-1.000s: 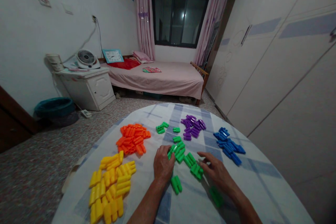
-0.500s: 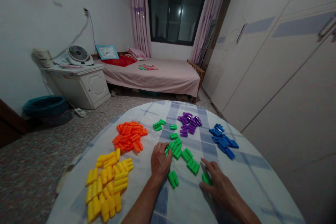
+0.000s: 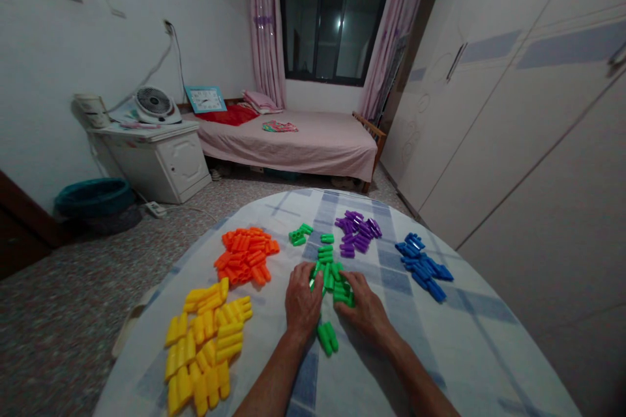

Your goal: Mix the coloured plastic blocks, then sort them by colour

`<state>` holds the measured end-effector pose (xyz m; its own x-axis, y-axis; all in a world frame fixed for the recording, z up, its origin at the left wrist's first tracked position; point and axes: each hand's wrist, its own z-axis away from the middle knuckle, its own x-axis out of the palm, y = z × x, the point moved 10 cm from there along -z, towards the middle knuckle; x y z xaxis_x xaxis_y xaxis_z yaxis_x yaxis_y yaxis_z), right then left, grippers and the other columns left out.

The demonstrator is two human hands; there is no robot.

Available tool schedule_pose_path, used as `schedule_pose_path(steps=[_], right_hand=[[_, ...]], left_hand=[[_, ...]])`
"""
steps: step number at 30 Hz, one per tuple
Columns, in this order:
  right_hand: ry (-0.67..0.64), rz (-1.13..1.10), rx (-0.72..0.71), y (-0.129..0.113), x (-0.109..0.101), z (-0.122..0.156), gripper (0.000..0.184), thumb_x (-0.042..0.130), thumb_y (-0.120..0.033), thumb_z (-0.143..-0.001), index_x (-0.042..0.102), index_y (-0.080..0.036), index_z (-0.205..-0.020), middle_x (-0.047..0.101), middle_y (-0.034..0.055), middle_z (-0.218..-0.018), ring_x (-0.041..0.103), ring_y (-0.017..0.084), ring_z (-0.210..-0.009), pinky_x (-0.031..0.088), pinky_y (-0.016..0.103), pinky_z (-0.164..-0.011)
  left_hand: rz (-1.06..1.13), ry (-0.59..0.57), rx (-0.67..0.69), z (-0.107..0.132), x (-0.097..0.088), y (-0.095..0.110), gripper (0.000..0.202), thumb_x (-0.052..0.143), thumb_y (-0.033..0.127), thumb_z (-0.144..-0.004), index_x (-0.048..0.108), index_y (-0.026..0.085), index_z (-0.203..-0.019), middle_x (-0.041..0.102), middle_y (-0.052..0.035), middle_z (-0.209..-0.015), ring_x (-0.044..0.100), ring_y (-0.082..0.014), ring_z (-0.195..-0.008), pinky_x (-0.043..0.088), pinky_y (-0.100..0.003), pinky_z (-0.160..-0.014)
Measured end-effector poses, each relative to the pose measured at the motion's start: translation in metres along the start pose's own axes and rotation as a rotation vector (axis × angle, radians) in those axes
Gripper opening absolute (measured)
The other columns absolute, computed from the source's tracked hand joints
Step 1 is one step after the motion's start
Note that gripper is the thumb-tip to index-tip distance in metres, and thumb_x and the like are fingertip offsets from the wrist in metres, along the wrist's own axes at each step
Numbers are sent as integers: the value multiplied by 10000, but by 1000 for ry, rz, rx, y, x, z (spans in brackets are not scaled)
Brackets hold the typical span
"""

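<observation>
Green plastic building pieces (image 3: 328,279), tube-shaped and joined side by side, lie clustered on the table between my hands. My left hand (image 3: 302,296) curls against the cluster's left side, thumb and fingers closed around green pieces there. From the right, my right hand (image 3: 364,307) wraps its thumb and fingers round more green pieces, pressed against the cluster. Part of what each hand grips is hidden. Nearer me, a loose green piece (image 3: 327,338) lies between my forearms. Farther off are a small green piece (image 3: 327,238) and a small green group (image 3: 300,235).
Orange pieces (image 3: 247,255) and yellow pieces (image 3: 205,345) are heaped on the left. Purple pieces (image 3: 359,233) lie behind the green ones, blue pieces (image 3: 423,266) to the right. A checked cloth (image 3: 489,352) covers the round table. Beyond stand a bed (image 3: 293,143) and a wardrobe (image 3: 489,143).
My right hand has moved left and away from me, bringing green pieces up against the cluster. My left hand stays at the cluster's left side. The view has shifted slightly.
</observation>
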<state>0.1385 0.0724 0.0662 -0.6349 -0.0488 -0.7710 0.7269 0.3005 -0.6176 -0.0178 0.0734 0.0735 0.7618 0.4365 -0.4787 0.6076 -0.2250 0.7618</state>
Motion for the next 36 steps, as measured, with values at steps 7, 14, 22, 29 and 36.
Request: schedule_pose_path(steps=[7, 14, 22, 29, 36], right_hand=[[160, 160, -85, 5, -36, -39, 384, 446, -328, -888, 525, -201, -1242, 559, 94, -1198, 570, 209, -1020, 456, 364, -887], [129, 566, -231, 15, -25, -93, 319, 501, -271, -865, 602, -230, -1165, 570, 49, -1296, 400, 280, -1252, 329, 433, -959], [281, 634, -62, 44, -52, -89, 327, 455, -265, -878, 603, -180, -1156, 583, 86, -1278, 383, 307, -1268, 321, 477, -964], [157, 336, -191, 20, -14, 8, 682, 511, -534, -821, 359, -227, -1410, 341, 115, -1480, 330, 306, -1345, 357, 476, -1015], [108, 334, -198, -20, 35, 54, 1073, 731, -575, -557, 265, -227, -1459, 96, 162, -1556, 107, 441, -1395, 237, 606, -1048]], left_hand=[[-29, 49, -31, 0, -2, -5, 281, 426, 299, -912, 580, 163, -1104, 585, -93, -1126, 520, -215, -1105, 433, -421, -985], [-27, 71, -41, -1, -4, -6, 267, 427, 278, -907, 596, 178, -1087, 591, -91, -1125, 538, -214, -1088, 457, -424, -960], [-13, 69, -61, -2, -6, -4, 259, 428, 269, -904, 609, 179, -1065, 599, -91, -1118, 540, -209, -1087, 452, -418, -973], [140, 141, -165, -4, -13, -20, 323, 352, 322, -933, 595, 169, -1080, 588, -101, -1134, 527, -204, -1122, 409, -415, -1025], [286, 241, -259, -3, -27, -31, 380, 300, 376, -944, 572, 170, -1112, 590, -99, -1159, 525, -193, -1137, 399, -371, -1031]])
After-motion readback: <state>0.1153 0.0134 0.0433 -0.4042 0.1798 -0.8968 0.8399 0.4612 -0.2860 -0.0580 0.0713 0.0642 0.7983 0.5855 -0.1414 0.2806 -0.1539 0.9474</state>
